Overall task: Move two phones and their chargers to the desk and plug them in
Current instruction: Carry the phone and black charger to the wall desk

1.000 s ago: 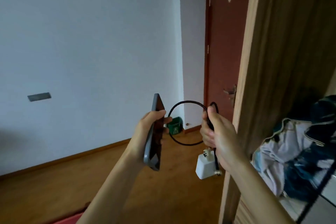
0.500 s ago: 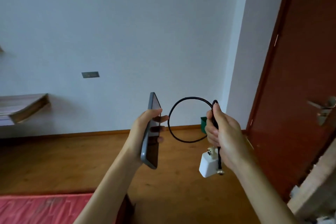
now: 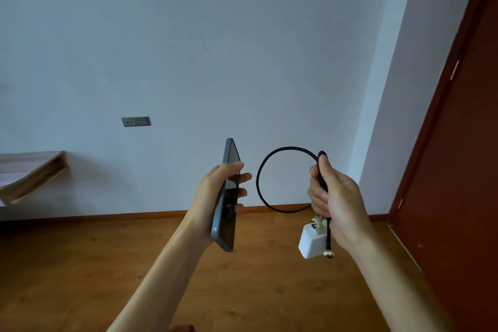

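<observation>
Two hands are raised side by side above a wood floor (image 3: pixel 80 264). Well left of both grips, a wooden ledge (image 3: pixel 29 167) juts from the wall, and a socket plate (image 3: pixel 136 121) sits on the wall between it and the left hand (image 3: pixel 215 188). That hand clasps a phone (image 3: pixel 229 221) upright, fingers (image 3: pixel 242 178) curled over the dark screen, the phone's ends sticking out above and below the grip. Just right, clear of the phone, a black cable (image 3: pixel 289 148) loops out of the right hand (image 3: pixel 336 202), which is closed round the bunched cord. A white charger (image 3: pixel 311 244) hangs below that fist, the cable's plug end beside it. Right of that hand stands a red-brown door (image 3: pixel 458 170).
</observation>
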A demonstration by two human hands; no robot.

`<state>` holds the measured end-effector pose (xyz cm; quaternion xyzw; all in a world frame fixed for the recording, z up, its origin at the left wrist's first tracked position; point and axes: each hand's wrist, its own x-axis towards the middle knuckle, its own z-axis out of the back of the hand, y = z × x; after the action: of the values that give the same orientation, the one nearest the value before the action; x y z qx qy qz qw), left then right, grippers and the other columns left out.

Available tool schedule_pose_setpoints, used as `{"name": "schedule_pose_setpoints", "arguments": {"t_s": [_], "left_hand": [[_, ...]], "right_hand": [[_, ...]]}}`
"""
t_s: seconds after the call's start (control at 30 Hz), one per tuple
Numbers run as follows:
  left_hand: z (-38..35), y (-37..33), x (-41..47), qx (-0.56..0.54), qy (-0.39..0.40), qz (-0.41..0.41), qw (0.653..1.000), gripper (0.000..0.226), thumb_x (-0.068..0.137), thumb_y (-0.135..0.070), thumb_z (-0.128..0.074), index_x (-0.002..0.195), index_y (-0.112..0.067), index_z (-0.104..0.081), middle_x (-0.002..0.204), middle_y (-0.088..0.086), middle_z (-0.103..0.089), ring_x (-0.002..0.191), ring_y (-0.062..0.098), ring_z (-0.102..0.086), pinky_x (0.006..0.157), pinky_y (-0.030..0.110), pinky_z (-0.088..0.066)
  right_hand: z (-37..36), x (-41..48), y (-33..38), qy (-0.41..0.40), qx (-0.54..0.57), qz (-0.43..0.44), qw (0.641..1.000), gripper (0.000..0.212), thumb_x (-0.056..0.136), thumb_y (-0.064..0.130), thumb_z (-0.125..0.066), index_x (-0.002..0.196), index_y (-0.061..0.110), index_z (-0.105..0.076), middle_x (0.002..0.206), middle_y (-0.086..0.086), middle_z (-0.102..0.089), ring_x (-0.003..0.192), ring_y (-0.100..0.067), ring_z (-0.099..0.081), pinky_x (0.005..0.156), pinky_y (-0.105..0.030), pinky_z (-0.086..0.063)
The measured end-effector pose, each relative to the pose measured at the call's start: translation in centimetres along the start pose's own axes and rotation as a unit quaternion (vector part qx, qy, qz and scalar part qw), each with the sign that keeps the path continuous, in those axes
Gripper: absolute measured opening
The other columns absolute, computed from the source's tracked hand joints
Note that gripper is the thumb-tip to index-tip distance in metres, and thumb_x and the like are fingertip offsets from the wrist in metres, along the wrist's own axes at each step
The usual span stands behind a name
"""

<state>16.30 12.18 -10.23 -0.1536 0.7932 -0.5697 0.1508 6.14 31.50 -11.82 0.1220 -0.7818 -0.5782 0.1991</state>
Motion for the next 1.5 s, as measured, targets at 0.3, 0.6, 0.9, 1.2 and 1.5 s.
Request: {"name": "schedule_pose_setpoints", "arguments": {"t_s": [0.3, 0.6, 0.9, 1.2, 1.5], "left_hand": [[7.4, -2.8, 8.1, -0.005, -0.025, -0.006, 1.000, 0.056, 0.072, -0.040, -0.073, 0.119, -0.014, -0.060, 0.105, 0.010, -0.072, 0.073, 0.014, -0.060, 0.051, 0.025, -0.048], [14.1, -4.3, 16.5, 0.003, -0.098, -0.027, 0.995, 0.054, 0.074, -0.040, -0.071, 0.121, -0.017, -0.059, 0.105, 0.010, -0.072, 0.077, 0.016, -0.059, 0.053, 0.027, -0.047], [19.3, -7.6, 28.5, 0.018, -0.165, -0.064, 0.984, 0.055, 0.074, -0.039, -0.069, 0.122, -0.014, -0.058, 0.107, 0.012, -0.071, 0.078, 0.018, -0.058, 0.052, 0.026, -0.047], [25.9, -10.6, 37.3, -0.004, -0.214, -0.087, 0.973, 0.054, 0.075, -0.040, -0.070, 0.122, -0.016, -0.057, 0.107, 0.011, -0.071, 0.078, 0.017, -0.059, 0.051, 0.025, -0.047], [36.3, -12.0, 40.3, -0.045, -0.291, -0.091, 0.951, 0.050, 0.076, -0.037, -0.070, 0.120, -0.017, -0.059, 0.107, 0.012, -0.069, 0.080, 0.018, -0.057, 0.049, 0.025, -0.046]], "right_hand": [[-6.6, 9.5, -2.7, 0.010, 0.011, -0.018, 1.000, 0.039, 0.100, 0.048, -0.044, 0.076, 0.021, -0.060, 0.046, 0.007, -0.032, 0.037, -0.008, -0.023, 0.033, -0.019, -0.022], [-12.5, 20.9, -7.0, 0.057, 0.006, -0.045, 0.997, 0.038, 0.102, 0.044, -0.042, 0.079, 0.017, -0.055, 0.046, 0.006, -0.029, 0.038, -0.009, -0.019, 0.035, -0.020, -0.018], [-18.1, 35.1, -11.3, 0.135, 0.020, -0.067, 0.988, 0.037, 0.102, 0.043, -0.042, 0.083, 0.015, -0.057, 0.048, 0.005, -0.029, 0.041, -0.009, -0.019, 0.038, -0.023, -0.014], [-25.5, 46.0, -14.3, 0.198, 0.020, -0.080, 0.977, 0.036, 0.103, 0.040, -0.040, 0.083, 0.014, -0.057, 0.048, 0.004, -0.031, 0.041, -0.008, -0.020, 0.038, -0.022, -0.015], [-36.8, 52.1, -19.8, 0.265, 0.024, -0.117, 0.957, 0.035, 0.103, 0.039, -0.041, 0.083, 0.015, -0.057, 0.046, 0.006, -0.031, 0.039, -0.008, -0.020, 0.036, -0.020, -0.017]]}}
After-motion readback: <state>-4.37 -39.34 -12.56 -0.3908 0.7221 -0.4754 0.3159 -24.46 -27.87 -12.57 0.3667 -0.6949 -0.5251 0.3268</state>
